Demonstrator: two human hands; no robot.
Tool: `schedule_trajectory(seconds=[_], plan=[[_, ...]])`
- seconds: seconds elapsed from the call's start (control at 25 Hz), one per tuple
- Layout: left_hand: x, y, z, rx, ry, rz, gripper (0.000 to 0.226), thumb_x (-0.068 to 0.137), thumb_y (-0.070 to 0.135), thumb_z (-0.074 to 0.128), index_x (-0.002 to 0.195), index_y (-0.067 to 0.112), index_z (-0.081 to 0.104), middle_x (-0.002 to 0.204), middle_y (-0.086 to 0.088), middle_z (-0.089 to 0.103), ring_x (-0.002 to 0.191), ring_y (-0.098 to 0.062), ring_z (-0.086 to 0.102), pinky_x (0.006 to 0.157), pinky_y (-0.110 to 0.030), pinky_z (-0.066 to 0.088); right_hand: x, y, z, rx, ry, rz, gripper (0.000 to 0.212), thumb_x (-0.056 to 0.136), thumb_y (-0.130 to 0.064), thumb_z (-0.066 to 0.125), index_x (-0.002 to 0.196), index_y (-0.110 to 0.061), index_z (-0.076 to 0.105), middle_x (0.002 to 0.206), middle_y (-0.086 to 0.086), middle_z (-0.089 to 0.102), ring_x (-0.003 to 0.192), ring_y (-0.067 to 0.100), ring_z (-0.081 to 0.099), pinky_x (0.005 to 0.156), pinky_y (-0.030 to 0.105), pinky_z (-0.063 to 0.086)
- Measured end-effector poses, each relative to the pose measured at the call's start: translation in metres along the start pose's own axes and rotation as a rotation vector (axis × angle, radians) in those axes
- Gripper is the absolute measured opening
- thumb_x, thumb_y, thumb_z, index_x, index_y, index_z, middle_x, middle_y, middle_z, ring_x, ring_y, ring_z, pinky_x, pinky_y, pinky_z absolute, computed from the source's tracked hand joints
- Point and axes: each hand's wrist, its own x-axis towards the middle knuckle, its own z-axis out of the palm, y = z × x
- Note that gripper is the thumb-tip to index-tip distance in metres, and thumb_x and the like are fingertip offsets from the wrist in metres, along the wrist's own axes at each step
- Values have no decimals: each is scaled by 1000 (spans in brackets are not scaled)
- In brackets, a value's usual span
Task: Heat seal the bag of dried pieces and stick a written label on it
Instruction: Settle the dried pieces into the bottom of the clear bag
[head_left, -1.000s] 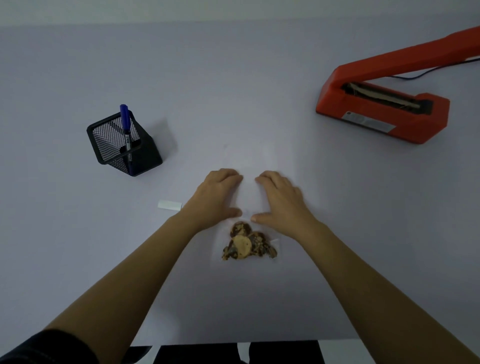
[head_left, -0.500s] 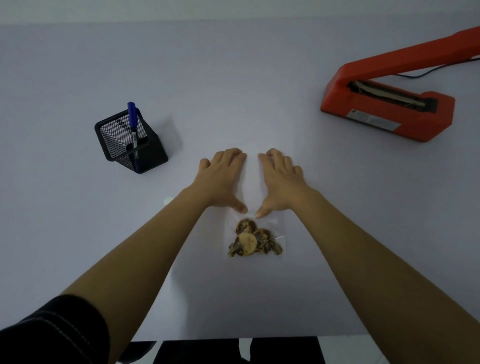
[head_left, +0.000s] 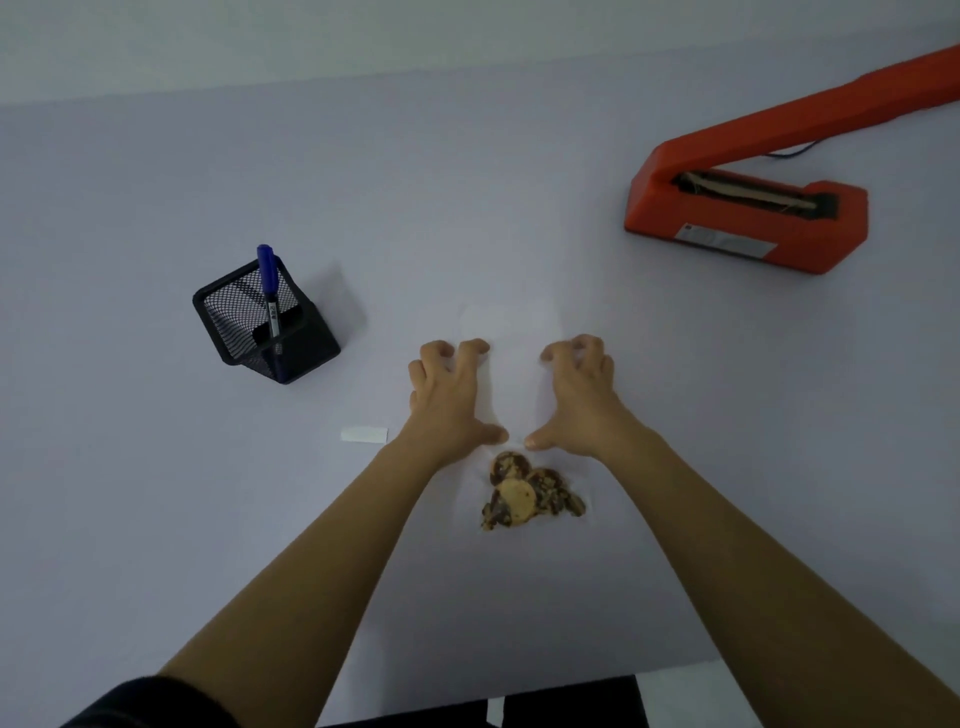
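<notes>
1. The left hand (head_left: 447, 400) and right hand (head_left: 576, 400) sit side by side, apart, fingers arched like claws. Fingertips and thumbs are down on the empty far half of the clear bag (head_left: 511, 374). I cannot tell whether they have pinched the film or only press on it.
2. The bag lies flat on the table (head_left: 467, 182) between the hands. Its dried pieces (head_left: 524, 493) are heaped at the near end, just behind the thumbs. If the hands lift it mouth-down or tilted, I'd expect pieces to slide toward the opening or spill out.
3. The film is so clear that its edges barely show. Clawed fingertips could crease it or grab one layer only, and a wrinkled mouth would likely seal badly.
4. Any air trapped inside would puff the bag and make the mouth harder to lay flat.
5. The white label (head_left: 364, 434) lies loose just left of the left wrist. A sweeping forearm could brush it away or off the table.
6. Further left, the blue pen (head_left: 269, 291) stands in a mesh holder (head_left: 306, 343), which looks light enough to tip if knocked.
7. The red heat sealer (head_left: 753, 228) stands well apart at the far right, its arm (head_left: 810, 111) raised. Carrying the bag that far invites shifting contents, and pieces caught under the bar would probably spoil the seam.
</notes>
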Motion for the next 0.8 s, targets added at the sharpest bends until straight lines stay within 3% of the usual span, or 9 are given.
schedule_trajectory(seconds=[0.16,0.44,0.6,0.68,0.8], plan=[[7,0,-1,-33,-61,53,87,60,30,85,128,19,32,137,-13,14,123,-31,22,98,-35,34,-2,-1,-1,104,-23,28,87,56,-20,88,125,-18,36,147,11,1,133,31,14,104,37,30],[1,-15,5,-211,-65,120,71,63,25,83,117,23,38,134,-7,14,114,-22,30,91,-23,33,-10,-1,5,210,30,67,86,51,-16,90,123,-23,44,148,10,-3,134,32,18,105,37,32],[-3,-10,10,-213,-56,138,63,67,23,79,117,23,40,121,0,27,107,-17,35,86,-20,33,-17,9,8,247,63,-7,82,55,-13,88,124,-21,44,135,5,20,113,23,46,86,19,41],[-4,-6,13,-179,-47,139,62,68,22,77,119,22,41,120,1,34,108,-15,31,88,-23,31,-18,17,5,334,29,-48,79,60,-11,84,126,-22,43,124,-3,33,103,13,49,77,6,39],[-6,4,14,-248,-7,146,62,68,14,76,120,20,42,116,5,35,106,-12,39,87,-17,38,-18,38,-6,605,-7,-50,55,70,-12,76,116,-29,52,113,-13,53,91,6,54,65,0,41]])
